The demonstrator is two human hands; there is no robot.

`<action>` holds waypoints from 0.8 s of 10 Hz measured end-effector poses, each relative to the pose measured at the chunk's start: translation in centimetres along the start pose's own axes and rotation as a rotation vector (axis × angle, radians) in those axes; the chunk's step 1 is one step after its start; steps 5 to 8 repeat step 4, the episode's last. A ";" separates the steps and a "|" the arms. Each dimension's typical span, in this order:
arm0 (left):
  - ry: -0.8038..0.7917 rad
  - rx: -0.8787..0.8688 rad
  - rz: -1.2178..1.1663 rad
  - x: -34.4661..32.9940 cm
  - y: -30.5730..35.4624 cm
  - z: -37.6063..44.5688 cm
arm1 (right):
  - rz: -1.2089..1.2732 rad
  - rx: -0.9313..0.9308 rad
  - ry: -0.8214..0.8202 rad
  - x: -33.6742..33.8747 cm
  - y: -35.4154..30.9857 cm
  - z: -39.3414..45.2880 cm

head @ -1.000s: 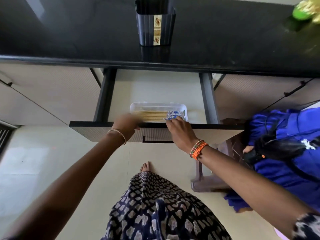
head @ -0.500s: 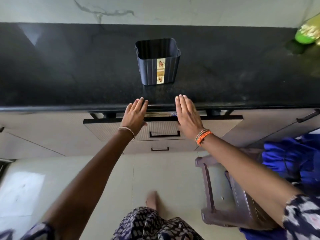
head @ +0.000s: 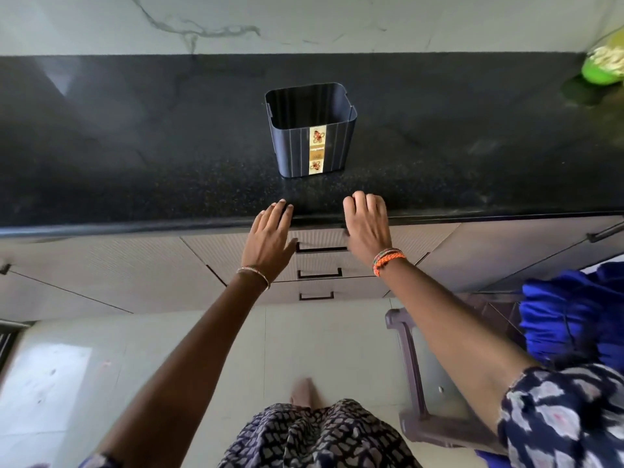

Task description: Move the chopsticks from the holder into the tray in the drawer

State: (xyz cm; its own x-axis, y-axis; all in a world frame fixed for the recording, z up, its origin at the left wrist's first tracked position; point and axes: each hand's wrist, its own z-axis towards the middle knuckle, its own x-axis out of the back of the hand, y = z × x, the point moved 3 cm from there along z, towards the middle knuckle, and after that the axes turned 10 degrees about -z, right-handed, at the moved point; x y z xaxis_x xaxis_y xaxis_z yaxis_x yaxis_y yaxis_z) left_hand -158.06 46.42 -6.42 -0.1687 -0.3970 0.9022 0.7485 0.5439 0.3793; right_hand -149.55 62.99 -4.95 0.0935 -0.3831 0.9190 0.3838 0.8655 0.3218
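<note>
Black speckled stone counter (head: 135, 157): it runs across the upper half of the frame, and its front edge overhangs the cabinet fronts below.
Holder: the dark ribbed plastic holder with a gold label strip (head: 312, 133) stands upright on the counter at upper centre, and its inside looks empty from above.
Chopsticks: none show anywhere in the frame; with the holder bare, they are judged to lie in the tray inside the drawer, though neither tray nor chopsticks can be seen.
Drawer: the top beige ribbed drawer front with a black bar handle (head: 320, 243) sits level with the neighbouring panels at centre frame, so it looks shut or all but shut.
Left hand (head: 270, 238): fingers spread and flat, gripping nothing, palm over the drawer front left of the handle, fingertips at the counter edge.
Right hand (head: 368, 231): fingers loosely apart and a little curled, empty, over the drawer front right of the handle, knuckles up by the counter edge.
Step in hand: seating the drawer home, which appears to be the last act of the task.
Doing it well: press evenly with both palms either side of the handle so the front goes in square, keep fingertips clear of the gap under the counter edge, and finish gently so the contents do not jolt.
</note>
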 end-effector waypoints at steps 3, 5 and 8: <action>0.551 -0.119 -0.177 17.8 10.3 9.3 | 0.269 -0.177 0.557 17.8 4.8 6.3; 0.778 -0.246 -0.002 27.4 14.4 14.1 | 0.215 -0.284 0.835 28.4 9.4 11.4; 0.778 -0.246 -0.002 27.4 14.4 14.1 | 0.215 -0.284 0.835 28.4 9.4 11.4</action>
